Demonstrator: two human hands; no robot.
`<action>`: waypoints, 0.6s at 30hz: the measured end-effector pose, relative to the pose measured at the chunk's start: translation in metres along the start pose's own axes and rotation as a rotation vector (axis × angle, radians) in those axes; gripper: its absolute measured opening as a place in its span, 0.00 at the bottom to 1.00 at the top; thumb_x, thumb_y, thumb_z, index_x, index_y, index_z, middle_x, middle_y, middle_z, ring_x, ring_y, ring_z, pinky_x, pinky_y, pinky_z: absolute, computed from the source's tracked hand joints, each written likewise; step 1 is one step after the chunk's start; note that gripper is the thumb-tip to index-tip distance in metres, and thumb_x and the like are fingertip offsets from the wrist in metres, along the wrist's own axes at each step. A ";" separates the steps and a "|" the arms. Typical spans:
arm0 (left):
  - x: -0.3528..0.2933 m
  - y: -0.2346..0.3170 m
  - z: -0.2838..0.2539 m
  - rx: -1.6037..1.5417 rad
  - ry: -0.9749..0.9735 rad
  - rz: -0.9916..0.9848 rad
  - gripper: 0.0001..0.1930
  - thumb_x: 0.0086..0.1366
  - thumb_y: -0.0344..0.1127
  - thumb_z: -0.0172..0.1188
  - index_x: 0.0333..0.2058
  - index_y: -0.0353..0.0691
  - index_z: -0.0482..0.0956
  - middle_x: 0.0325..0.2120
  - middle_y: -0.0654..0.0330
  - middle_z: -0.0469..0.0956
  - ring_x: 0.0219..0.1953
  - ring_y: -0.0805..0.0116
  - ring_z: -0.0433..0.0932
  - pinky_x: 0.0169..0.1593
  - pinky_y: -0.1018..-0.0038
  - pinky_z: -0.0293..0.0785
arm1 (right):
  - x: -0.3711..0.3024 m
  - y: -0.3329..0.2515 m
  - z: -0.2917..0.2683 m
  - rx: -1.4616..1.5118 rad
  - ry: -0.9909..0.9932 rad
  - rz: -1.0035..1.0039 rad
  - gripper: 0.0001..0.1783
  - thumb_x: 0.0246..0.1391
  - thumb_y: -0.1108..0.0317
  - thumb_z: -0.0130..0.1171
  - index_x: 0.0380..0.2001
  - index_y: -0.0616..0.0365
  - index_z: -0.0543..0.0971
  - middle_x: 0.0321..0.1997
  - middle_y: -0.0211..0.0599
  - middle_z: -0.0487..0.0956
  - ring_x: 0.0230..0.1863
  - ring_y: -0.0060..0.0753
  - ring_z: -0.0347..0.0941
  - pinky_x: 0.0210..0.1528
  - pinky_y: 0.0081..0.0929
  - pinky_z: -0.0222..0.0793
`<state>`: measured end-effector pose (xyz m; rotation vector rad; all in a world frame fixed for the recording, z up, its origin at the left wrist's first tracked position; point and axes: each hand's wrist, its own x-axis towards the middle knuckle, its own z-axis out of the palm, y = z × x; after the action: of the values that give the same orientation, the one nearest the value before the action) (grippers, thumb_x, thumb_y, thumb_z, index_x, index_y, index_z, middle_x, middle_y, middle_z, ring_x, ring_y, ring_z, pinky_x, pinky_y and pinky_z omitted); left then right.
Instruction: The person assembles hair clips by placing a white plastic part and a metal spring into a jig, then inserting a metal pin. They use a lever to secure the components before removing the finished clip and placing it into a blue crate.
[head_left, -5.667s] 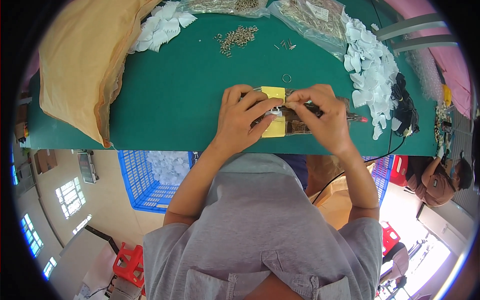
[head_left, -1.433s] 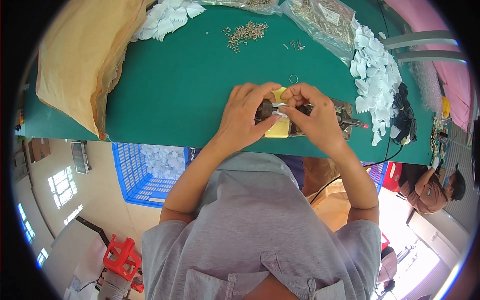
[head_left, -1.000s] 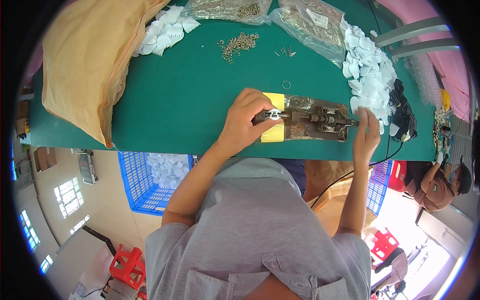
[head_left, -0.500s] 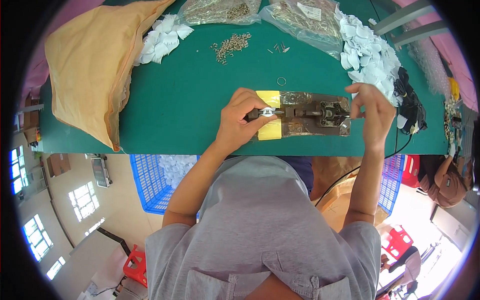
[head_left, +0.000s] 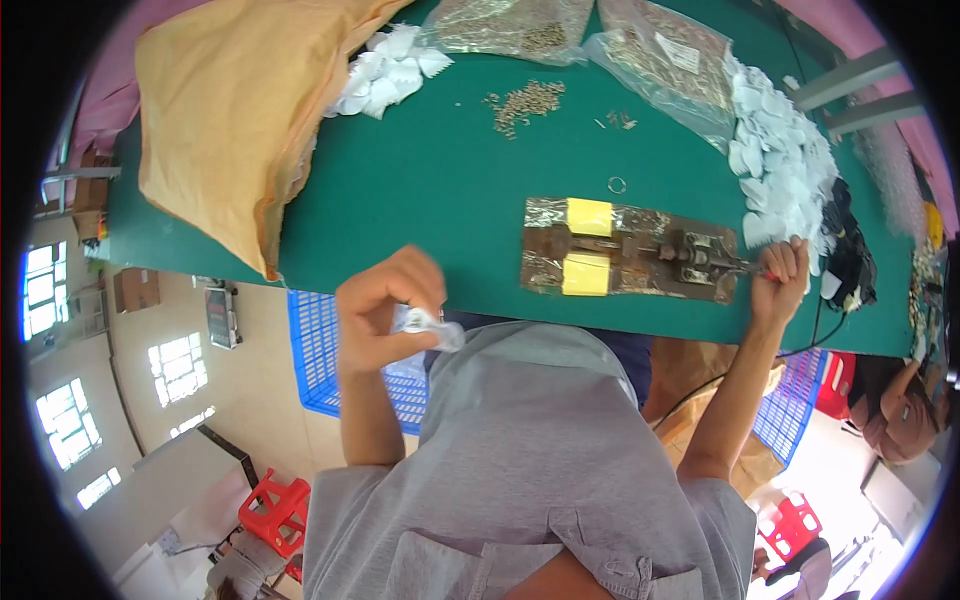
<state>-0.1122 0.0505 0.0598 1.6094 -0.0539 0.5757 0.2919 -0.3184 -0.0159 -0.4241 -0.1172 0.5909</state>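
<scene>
My left hand (head_left: 385,312) is off the green table (head_left: 420,190), held near my chest above a blue crate, and it grips a small white piece (head_left: 428,325). My right hand (head_left: 780,278) is closed on the red-tipped handle of a small metal press (head_left: 640,255) that lies on a foil-covered plate near the table's front edge. Two yellow pads (head_left: 588,245) sit on the left part of the press. Nothing lies between the pads as far as I can see.
A big tan sack (head_left: 235,110) lies at the left. White pieces are piled at the back (head_left: 385,75) and at the right (head_left: 785,165). Small metal parts (head_left: 525,100), clear bags of parts (head_left: 670,50) and a ring (head_left: 617,184) lie behind the press. A blue crate (head_left: 320,350) stands under the table.
My left hand has left the press and pulled back off the table with a white piece. My right hand has stayed on the handle at the right.
</scene>
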 end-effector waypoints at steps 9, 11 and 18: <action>0.066 -0.056 -0.101 0.884 0.433 -0.230 0.17 0.65 0.29 0.68 0.52 0.39 0.84 0.43 0.55 0.85 0.40 0.67 0.82 0.49 0.72 0.78 | 0.006 -0.001 -0.004 -0.044 0.032 0.002 0.14 0.78 0.64 0.48 0.39 0.64 0.73 0.19 0.21 0.57 0.19 0.15 0.52 0.26 0.20 0.57; 0.096 -0.081 -0.120 0.924 0.423 -0.205 0.18 0.65 0.29 0.68 0.53 0.40 0.84 0.45 0.53 0.85 0.39 0.63 0.83 0.48 0.70 0.79 | 0.006 -0.002 -0.008 -0.050 0.043 -0.014 0.14 0.78 0.64 0.48 0.39 0.64 0.73 0.19 0.21 0.57 0.19 0.15 0.51 0.25 0.20 0.57; 0.119 -0.120 -0.167 1.248 0.178 -0.134 0.15 0.61 0.27 0.67 0.48 0.40 0.84 0.45 0.49 0.82 0.51 0.46 0.80 0.57 0.58 0.74 | -0.001 0.020 0.013 -0.574 0.441 -0.190 0.11 0.71 0.66 0.56 0.32 0.57 0.77 0.20 0.21 0.63 0.19 0.17 0.55 0.24 0.21 0.56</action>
<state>-0.0193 0.2600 -0.0017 2.7138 0.6614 0.6857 0.2784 -0.2995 -0.0125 -1.0771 0.1005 0.2561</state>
